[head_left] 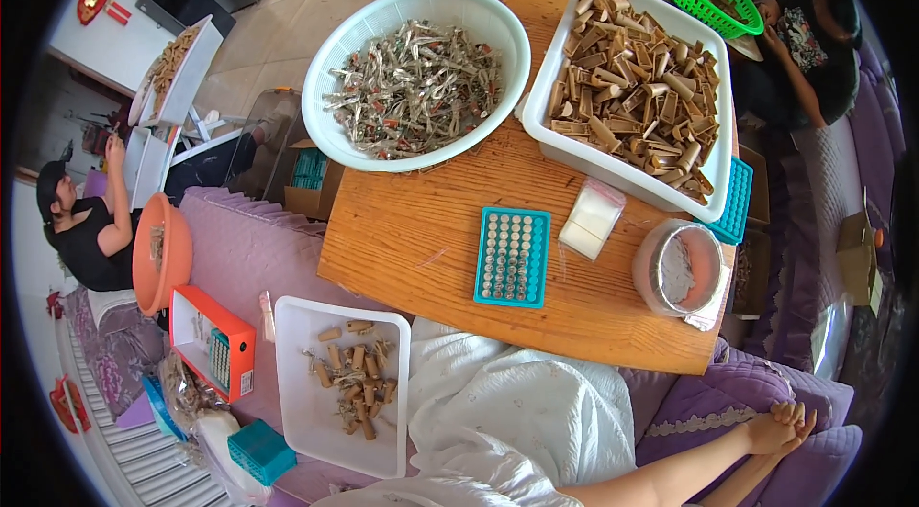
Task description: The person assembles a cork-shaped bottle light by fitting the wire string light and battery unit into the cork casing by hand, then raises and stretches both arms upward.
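My left hand and my right hand are pressed together over the purple sofa cushion at the lower right, fingers closed around each other. No object shows in them, though the palms are hidden. On the wooden table, the nearest thing to them is a round clear tub of pale powder. Left of it lie a stack of white slips in a plastic bag and a teal rack filled with rows of round silvery-topped pieces. A white tray with short brown tubes lies left of my lap.
A pale basin holds silvery wrapped bits; a white bin holds brown split tubes. A green basket stands beyond. One person sits at the left, another person at the far right. An orange box lies beside the tray.
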`<state>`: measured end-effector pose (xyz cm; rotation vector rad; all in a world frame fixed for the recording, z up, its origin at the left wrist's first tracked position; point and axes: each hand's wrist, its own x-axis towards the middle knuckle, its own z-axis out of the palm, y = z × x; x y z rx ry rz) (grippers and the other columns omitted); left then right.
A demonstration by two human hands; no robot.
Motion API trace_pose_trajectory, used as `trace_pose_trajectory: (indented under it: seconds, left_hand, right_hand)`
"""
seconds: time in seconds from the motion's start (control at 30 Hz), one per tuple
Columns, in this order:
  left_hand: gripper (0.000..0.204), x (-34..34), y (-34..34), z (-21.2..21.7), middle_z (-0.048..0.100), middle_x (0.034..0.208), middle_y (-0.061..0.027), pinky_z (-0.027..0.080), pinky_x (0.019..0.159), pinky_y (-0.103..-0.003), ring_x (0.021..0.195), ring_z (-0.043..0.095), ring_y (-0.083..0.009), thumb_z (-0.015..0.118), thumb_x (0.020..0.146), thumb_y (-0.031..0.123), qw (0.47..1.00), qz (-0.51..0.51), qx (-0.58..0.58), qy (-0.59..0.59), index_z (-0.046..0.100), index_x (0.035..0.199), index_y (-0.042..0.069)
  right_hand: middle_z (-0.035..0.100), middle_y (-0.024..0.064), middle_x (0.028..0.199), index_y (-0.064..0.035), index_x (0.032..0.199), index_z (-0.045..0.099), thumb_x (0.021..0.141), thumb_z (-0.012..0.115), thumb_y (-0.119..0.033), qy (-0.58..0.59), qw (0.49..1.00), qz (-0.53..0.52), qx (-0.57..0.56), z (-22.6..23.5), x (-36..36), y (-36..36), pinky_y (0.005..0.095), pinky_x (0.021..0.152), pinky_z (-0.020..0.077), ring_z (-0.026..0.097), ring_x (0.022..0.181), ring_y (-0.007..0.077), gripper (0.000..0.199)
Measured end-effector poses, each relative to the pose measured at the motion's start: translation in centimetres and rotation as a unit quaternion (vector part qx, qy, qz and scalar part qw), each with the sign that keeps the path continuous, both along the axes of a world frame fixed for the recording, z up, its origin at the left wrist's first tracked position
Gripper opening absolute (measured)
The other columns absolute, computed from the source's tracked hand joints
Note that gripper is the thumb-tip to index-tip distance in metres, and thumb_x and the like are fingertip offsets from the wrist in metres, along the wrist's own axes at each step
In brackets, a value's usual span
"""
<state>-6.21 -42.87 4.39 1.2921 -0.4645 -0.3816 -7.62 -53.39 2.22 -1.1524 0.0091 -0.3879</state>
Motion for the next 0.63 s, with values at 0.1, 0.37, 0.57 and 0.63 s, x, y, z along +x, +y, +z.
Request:
trace_pose_trajectory:
  seconds: [0.1, 0.37, 0.57, 0.63]
  left_hand:
    - [0.022, -0.3, -0.9, 0.1, 0.037, 0.068, -0.0034, 0.027, 0.073, -0.035, 0.071, 0.036, -0.0172, 0.037, 0.070, 0.030, 1.000, -0.001, 0.022, 0.022, 0.044, 0.070, 0.009]
    - [0.022, -0.2, -3.3, 1.0, 0.038, 0.069, -0.0030, 0.027, 0.074, -0.037, 0.072, 0.037, -0.0169, 0.036, 0.070, 0.031, 0.993, 0.006, 0.080, 0.081, 0.044, 0.069, 0.011]
    - [0.022, 0.0, -9.7, 0.4, 0.039, 0.070, -0.0027, 0.027, 0.075, -0.039, 0.073, 0.037, -0.0167, 0.035, 0.071, 0.032, 0.986, 0.056, 0.109, 0.117, 0.043, 0.068, 0.012]
    - [0.023, -1.6, -12.5, 1.5, 0.036, 0.065, -0.0034, 0.025, 0.073, -0.038, 0.072, 0.035, -0.0186, 0.038, 0.066, 0.034, 0.965, 0.245, 0.069, 0.071, 0.039, 0.064, 0.011]
  right_hand:
    - [0.031, 0.0014, 0.053, -0.0104, 0.060, 0.033, 0.081, 0.029, -0.032, 0.057, 0.993, -0.100, 0.005, 0.1, 0.5, 1.4, 0.0245, 0.054, 0.0282, 0.029, 0.051, 0.0114, 0.031]
    - [0.035, 0.0034, 0.049, -0.0105, 0.054, 0.032, 0.081, 0.028, -0.036, 0.135, 0.976, -0.144, 0.093, -0.5, 1.4, -0.3, 0.0241, 0.052, 0.0317, 0.035, 0.048, 0.0135, 0.038]
    - [0.036, 0.0040, 0.075, -0.0092, 0.119, 0.027, 0.072, 0.050, -0.027, -0.022, 0.990, -0.102, -0.091, -0.8, -0.4, -2.2, 0.0271, 0.055, 0.0362, 0.040, 0.066, 0.0150, 0.056]
    - [0.037, 0.0042, 0.072, -0.0102, 0.116, 0.030, 0.068, 0.054, -0.034, -0.055, 0.992, -0.025, -0.108, 1.5, -0.4, -2.8, 0.0284, 0.055, 0.0360, 0.040, 0.064, 0.0154, 0.059]
